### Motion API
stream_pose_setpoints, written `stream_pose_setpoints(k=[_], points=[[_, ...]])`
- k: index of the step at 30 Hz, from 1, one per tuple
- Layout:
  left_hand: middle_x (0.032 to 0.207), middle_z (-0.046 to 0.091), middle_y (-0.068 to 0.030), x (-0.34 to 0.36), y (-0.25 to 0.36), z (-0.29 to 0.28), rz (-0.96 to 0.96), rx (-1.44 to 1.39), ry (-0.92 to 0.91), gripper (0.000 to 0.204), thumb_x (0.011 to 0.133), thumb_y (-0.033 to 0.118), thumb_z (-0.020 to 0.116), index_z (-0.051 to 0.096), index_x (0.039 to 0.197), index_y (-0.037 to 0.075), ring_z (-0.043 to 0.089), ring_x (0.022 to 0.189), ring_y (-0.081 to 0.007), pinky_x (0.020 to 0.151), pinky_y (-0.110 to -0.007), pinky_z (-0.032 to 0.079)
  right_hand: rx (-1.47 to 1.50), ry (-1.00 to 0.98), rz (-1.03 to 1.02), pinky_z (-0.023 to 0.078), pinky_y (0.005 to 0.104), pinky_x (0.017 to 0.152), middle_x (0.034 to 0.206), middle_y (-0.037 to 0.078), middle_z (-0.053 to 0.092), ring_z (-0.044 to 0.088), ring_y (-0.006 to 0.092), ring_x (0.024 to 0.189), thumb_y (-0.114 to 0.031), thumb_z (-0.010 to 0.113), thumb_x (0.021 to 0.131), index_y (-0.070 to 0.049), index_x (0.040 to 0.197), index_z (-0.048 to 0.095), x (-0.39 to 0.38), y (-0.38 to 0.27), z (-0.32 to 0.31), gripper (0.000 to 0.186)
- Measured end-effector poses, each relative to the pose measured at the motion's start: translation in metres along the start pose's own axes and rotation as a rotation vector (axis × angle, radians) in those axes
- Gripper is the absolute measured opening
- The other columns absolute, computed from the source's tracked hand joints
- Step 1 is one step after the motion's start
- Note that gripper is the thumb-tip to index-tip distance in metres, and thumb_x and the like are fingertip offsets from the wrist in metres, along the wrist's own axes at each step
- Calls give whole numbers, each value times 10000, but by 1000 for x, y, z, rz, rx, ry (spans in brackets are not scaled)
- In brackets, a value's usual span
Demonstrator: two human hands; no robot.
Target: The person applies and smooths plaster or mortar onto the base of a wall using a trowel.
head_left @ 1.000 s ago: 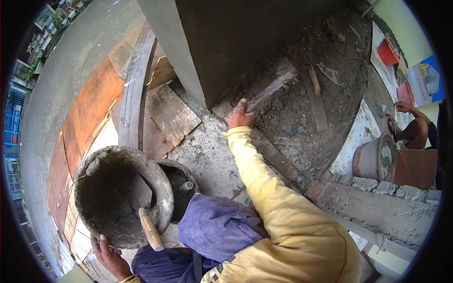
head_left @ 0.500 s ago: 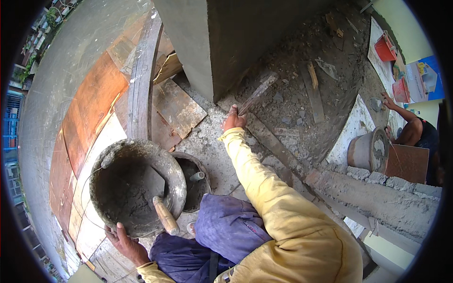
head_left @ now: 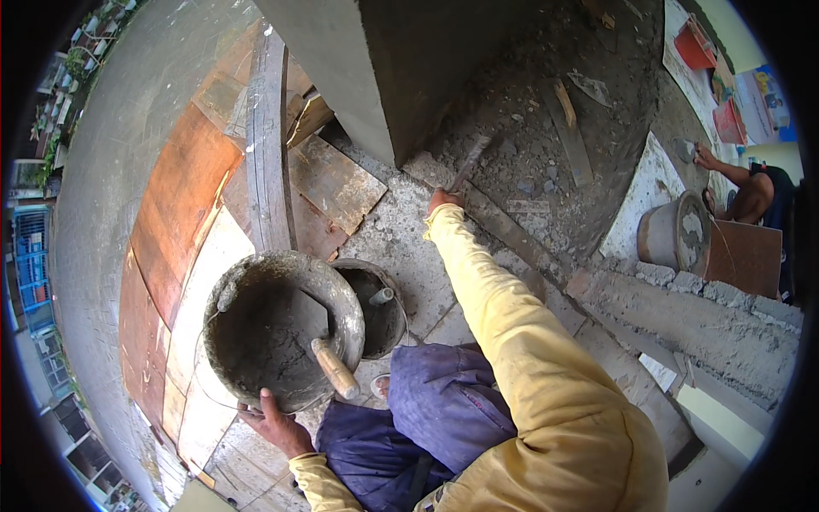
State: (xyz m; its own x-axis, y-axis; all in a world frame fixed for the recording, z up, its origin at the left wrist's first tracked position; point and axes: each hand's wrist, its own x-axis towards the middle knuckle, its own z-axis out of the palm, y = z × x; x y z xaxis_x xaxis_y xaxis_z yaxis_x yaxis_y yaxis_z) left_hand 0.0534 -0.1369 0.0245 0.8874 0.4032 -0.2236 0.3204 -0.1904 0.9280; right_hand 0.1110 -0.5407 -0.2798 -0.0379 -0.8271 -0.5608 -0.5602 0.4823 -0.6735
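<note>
My left hand [head_left: 275, 424] grips the lower-left rim of a cement-crusted bucket [head_left: 341, 305]. Inside it are grey mortar and a trowel, whose wooden handle [head_left: 335, 369] lies over the rim. Behind, a smaller bucket [head_left: 384, 333] holds grey material and a pale handle. My right hand [head_left: 445, 200], extended forward, is closed round a narrow, dirty wooden stick [head_left: 472, 160] beside a plank near the corner of a grey pillar [head_left: 354, 77]; its fingertips are mostly hidden.
Plywood sheets [head_left: 175, 213] and a timber beam [head_left: 269, 145] lie left. Rubble [head_left: 520, 154] covers ground by the pillar. At right are a crouching co-worker [head_left: 755, 192] holding a small tool, a cement bucket [head_left: 657, 237], red pails [head_left: 693, 44] and a rough concrete ledge [head_left: 682, 316].
The stick in my right hand now angles more steeply. The bucket and left hand appear farther right as the view shifts. The co-worker's hand has risen toward the white boards.
</note>
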Motion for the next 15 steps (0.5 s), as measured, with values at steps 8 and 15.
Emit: stream_pose_setpoints(k=[8,15], points=[[1057,574,-67,-15,24,11,-149,125,-134,515,823,243,692,424,1214,42,551,810,-125,612,-247,453,376,-338,98,483,412,449,683,147,621,607,248,513,-273,673,848,12,900,576,-24,4,-37,305],[841,554,14,-20,52,29,-211,266,-224,319,822,215,680,499,1047,81,452,618,-58,474,-200,329,154,-236,141,446,361,421,646,108,614,586,212,480,-255,673,808,13,855,624,40,4,-52,276]])
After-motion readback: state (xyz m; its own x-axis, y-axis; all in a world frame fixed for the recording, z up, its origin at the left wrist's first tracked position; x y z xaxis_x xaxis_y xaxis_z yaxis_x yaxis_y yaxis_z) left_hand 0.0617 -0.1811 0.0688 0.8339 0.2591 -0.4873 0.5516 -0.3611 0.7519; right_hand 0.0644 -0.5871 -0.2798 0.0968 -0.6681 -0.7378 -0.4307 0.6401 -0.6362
